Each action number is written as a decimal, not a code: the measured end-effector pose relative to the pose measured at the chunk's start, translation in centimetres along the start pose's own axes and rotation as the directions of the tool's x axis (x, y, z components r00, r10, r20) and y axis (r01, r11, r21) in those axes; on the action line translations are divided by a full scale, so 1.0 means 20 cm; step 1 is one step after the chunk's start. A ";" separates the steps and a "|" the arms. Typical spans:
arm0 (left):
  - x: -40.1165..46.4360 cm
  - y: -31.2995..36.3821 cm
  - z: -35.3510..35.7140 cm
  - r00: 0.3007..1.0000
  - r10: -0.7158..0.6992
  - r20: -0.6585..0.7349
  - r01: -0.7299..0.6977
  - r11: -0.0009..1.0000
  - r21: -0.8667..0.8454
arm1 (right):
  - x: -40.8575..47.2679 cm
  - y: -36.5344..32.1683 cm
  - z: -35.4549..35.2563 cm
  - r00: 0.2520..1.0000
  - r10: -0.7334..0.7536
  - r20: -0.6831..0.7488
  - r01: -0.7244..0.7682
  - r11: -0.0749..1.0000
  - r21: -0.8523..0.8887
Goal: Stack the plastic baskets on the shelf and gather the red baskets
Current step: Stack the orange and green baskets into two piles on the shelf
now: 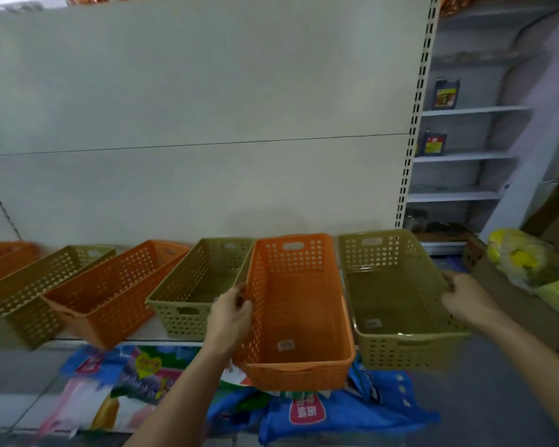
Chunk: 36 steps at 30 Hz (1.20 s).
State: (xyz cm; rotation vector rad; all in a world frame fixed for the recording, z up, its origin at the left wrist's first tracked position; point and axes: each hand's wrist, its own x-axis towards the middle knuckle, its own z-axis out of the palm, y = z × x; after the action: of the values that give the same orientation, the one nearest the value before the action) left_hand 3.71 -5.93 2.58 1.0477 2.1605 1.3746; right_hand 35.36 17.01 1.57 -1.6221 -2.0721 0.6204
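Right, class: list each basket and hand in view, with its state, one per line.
Orange basket: empty, gripped by left hand, pulled forward off shelf.
Green basket: empty, right hand holding its rim.
Middle green basket: empty, on shelf.
Second orange basket: empty, tilted.

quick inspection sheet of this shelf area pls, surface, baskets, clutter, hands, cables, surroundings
surface: pale shelf holding one row of baskets
job's things: orange basket and olive basket in hand; further orange and olive baskets alternate to the left, none stacked
clutter: printed bags below the shelf
grippers: left hand grips the orange basket's rim; right hand grips the olive basket's rim
cables: nothing seen
surroundings: side shelves with dark bottles; yellow bag
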 end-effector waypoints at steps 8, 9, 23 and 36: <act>-0.38 -0.14 -0.47 0.998 0.067 0.006 -0.067 0.997 -0.040 | -0.59 -0.34 -0.01 0.995 -0.065 -0.074 0.067 0.997 0.029; -0.43 -0.16 -0.54 0.997 0.077 0.006 -0.077 0.996 -0.041 | -0.65 -0.38 0.01 0.993 -0.086 -0.076 0.089 0.996 0.030; -0.74 -0.35 -1.44 0.986 0.136 -0.100 -0.146 0.984 -0.098 | -1.13 -1.03 0.28 0.982 -0.167 -0.090 0.170 0.985 0.031; -0.24 -0.42 -2.01 0.939 0.156 -0.307 -0.160 0.987 0.012 | -0.86 -1.62 0.53 0.967 -0.164 -0.195 0.195 0.969 0.153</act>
State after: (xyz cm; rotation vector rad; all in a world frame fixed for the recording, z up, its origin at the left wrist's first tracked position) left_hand -22.50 -36.19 12.92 1.0825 2.3205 1.7241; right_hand 7.64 -7.51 11.11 -1.3254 -1.9487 0.5502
